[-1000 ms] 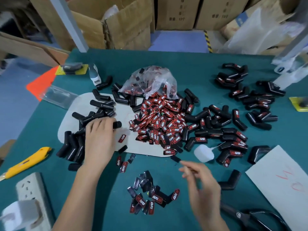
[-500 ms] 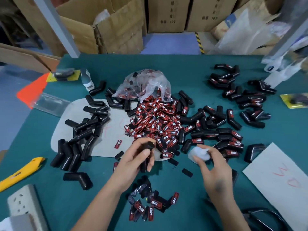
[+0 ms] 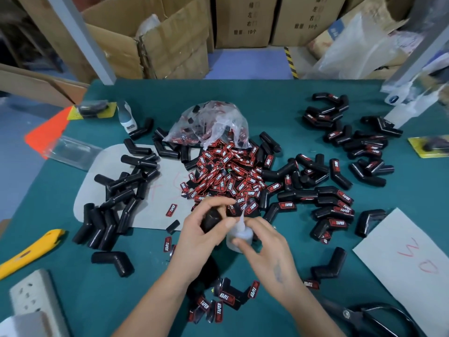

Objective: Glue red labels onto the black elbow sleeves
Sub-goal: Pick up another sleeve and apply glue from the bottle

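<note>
Taking the heap of red labels [image 3: 228, 173] in the middle of the tabletop [image 3: 279, 110] as my marker: left of it, on the pale mat [image 3: 160, 190], lie the bare black elbow sleeves [image 3: 121, 190], none labelled yet. Farther left of the heap, near the edge, are the yellow knife [image 3: 29, 249] and the white socket strip [image 3: 31, 297].

Just in front of the heap, my left hand [image 3: 201, 234] has its fingers [image 3: 227, 223] wrapped round one black sleeve [image 3: 211, 218], holding it up off the tabletop. It is a matte, rubbery bent tube, plain black, with no label on the part I can see. Beside it my right hand [image 3: 264, 249] grasps the small translucent glue bottle [image 3: 239, 235], its thin nozzle tipped up toward the sleeve.

To do this well, I think I should keep the sleeve's flat outer side turned to the nozzle, squeeze gently so only a small bead comes out, and keep glue off my fingertips before reaching for a label.

Right of the heap sit the finished sleeves [image 3: 335, 203], each carrying a red tag. Beyond them, a white sheet [image 3: 408, 259] with red marks, and scissors [image 3: 369, 314] near the front edge.
</note>
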Motion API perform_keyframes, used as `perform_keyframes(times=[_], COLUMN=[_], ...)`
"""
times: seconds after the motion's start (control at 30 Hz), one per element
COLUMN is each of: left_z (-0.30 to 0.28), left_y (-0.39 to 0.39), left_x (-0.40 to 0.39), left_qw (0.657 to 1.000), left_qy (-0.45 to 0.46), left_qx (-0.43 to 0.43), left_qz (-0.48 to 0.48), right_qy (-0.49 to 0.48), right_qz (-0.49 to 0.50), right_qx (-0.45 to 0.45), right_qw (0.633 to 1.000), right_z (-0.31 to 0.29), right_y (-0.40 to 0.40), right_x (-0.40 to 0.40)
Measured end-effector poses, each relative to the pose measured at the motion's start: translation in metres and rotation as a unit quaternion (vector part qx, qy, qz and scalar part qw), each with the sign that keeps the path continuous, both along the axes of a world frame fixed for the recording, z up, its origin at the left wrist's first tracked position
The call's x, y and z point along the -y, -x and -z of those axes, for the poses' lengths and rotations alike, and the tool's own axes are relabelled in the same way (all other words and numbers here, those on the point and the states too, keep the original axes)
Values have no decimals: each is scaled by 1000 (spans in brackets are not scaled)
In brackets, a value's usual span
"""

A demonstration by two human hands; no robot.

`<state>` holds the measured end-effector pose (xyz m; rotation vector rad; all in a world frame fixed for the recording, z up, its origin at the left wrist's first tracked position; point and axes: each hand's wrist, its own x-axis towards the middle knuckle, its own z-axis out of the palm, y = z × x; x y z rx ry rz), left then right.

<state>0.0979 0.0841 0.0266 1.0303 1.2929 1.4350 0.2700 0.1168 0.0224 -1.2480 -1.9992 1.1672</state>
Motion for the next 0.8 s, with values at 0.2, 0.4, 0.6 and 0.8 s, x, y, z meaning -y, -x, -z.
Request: perform_keyframes(times=[0.2,0.4,0.6,0.8], left_z=[6,6,4,6], left_y=[12,14,17,16], left_x=[10,8,10,12], left_qw=[965,967,954,965], left_qy=[26,20,47,1], left_qx=[250,245,292,250], left_qz=[77,66,58,73], right_qy=[121,185,216,241], right_qz=[41,45,88,126], right_qx=[-167,-253,-300,-347], right_qw=[978,949,925,897], right_z=[5,3,-4,-4], right_y=[-16,-28,-24,-25], right_x=[-5,-11,-11,-11])
